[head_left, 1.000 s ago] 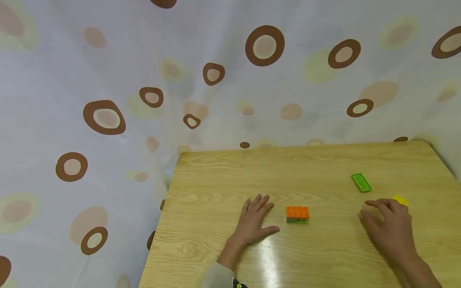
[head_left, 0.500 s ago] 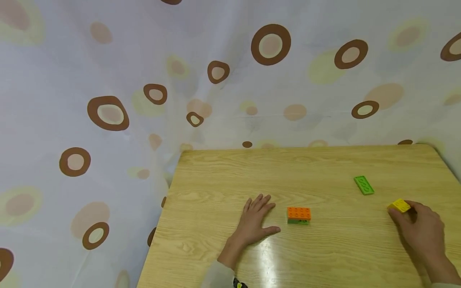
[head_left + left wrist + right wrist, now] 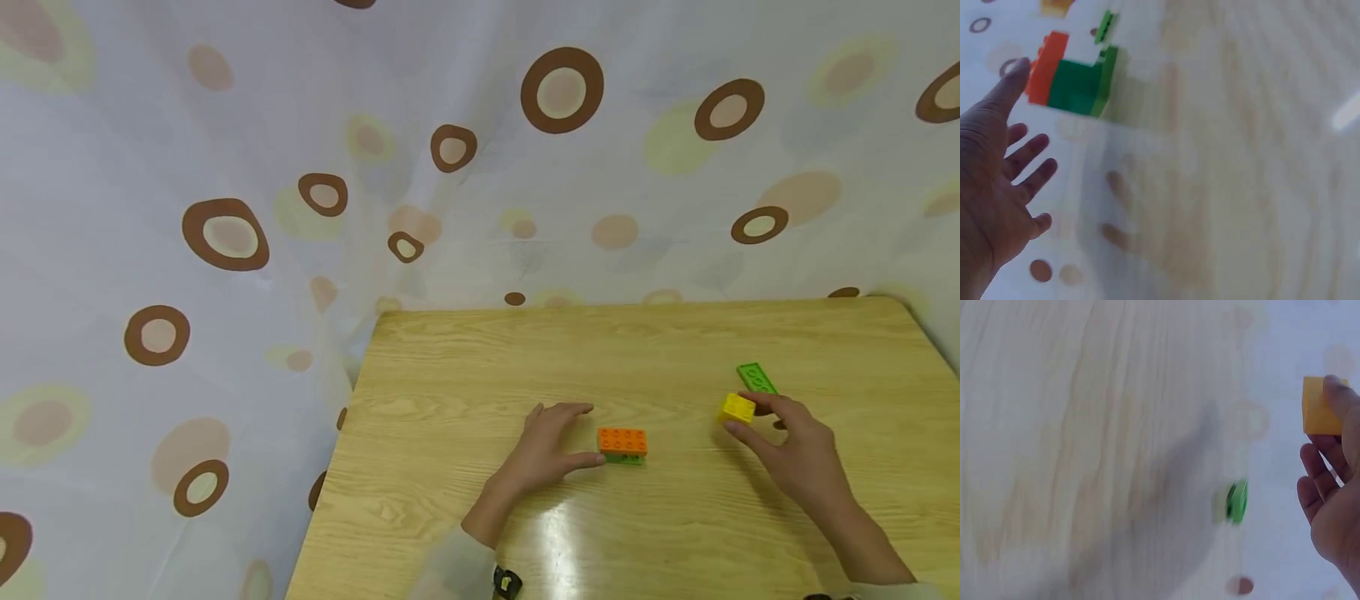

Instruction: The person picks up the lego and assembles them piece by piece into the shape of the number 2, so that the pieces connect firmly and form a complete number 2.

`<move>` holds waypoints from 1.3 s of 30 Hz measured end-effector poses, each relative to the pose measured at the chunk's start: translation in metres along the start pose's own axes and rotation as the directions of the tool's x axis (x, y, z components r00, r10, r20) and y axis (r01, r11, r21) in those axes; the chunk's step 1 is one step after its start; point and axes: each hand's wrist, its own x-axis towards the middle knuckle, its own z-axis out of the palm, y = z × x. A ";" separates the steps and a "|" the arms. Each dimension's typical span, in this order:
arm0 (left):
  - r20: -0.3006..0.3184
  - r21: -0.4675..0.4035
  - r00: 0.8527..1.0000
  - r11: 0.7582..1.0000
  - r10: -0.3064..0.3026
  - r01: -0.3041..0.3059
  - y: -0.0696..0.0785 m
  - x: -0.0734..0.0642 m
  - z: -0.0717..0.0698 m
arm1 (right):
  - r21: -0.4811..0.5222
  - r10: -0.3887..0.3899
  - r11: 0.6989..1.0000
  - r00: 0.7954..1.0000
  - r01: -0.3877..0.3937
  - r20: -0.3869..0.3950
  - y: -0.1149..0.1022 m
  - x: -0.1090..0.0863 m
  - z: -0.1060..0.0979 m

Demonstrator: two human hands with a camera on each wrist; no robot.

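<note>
1. Your right hand (image 3: 798,446) pinches the yellow building brick (image 3: 738,409) between thumb and fingers; gripped by its sides, its studs lie uncovered on top.
2. The brick appears lifted off the wood-grain tabletop (image 3: 465,358), right of the stack and apart from it.
3. Your left hand (image 3: 542,448) grasps nothing; its thumb points at the stack, a stance that would suit steadying it. Contact cannot be told.
4. The stack: orange eight-stud brick (image 3: 622,440), dark green block (image 3: 1075,86), light green base (image 3: 1107,78), whose end studs the block leaves bare.
5. The loose green plate (image 3: 756,377) lies just beyond your right fingers, partly hidden.
</note>
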 end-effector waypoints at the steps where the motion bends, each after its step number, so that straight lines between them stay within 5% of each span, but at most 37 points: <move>1: -0.015 -0.035 1.000 0.999 0.003 -0.004 0.002 0.002 0.004 | 0.026 -0.037 0.999 0.999 0.037 0.003 -0.008 0.001 0.006; 6: -0.091 -0.133 0.996 0.991 0.009 -0.022 0.006 0.011 0.020 | 0.130 -0.170 0.978 0.984 0.162 0.052 -0.041 0.005 0.034; 12: -0.151 -0.160 0.988 0.985 0.034 -0.058 0.007 0.016 0.029 | 0.150 -0.241 0.963 0.963 0.223 0.117 -0.062 0.008 0.056; 39: -0.214 -0.184 0.976 0.980 0.033 -0.074 0.007 0.014 0.034 | 0.094 -0.316 0.948 0.933 0.303 0.171 -0.066 0.004 0.071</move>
